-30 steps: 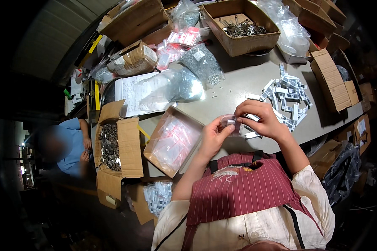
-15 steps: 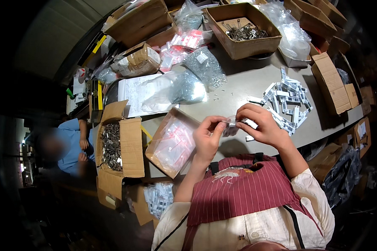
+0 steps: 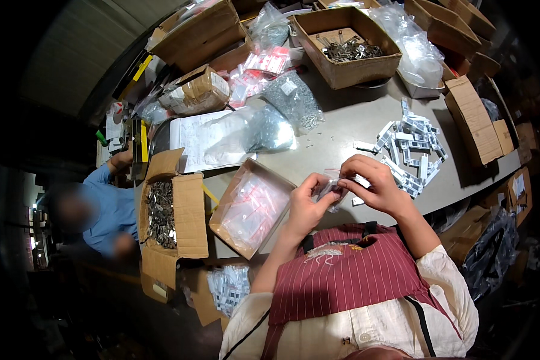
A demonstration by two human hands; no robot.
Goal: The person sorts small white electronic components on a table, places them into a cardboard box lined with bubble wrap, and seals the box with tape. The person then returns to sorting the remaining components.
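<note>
- Step in hand, as I judge it: handling one small clear bag [image 3: 328, 188], which sits between the two hands, above the bench [image 3: 336, 129], close in front of the apron.
- The left hand [image 3: 309, 200] pinches the bag from its nine o'clock side, thumb and fingers drawn close together.
- The right hand [image 3: 372, 185] meets it from three o'clock, fingertips narrowed on the film; what lies inside is too small to tell.
- From the bag, a pile of white-and-grey pieces [image 3: 411, 144] spreads at two o'clock, and a lone white piece [image 3: 358, 201] lies near four, just beside the right hand.
- Toward eight to nine o'clock, a shallow cardboard box [image 3: 230, 195] holds more clear bags [image 3: 255, 207].
- The next move seems to call for a light, steady pinch from both hands, since thin film could slip or crease.
</note>
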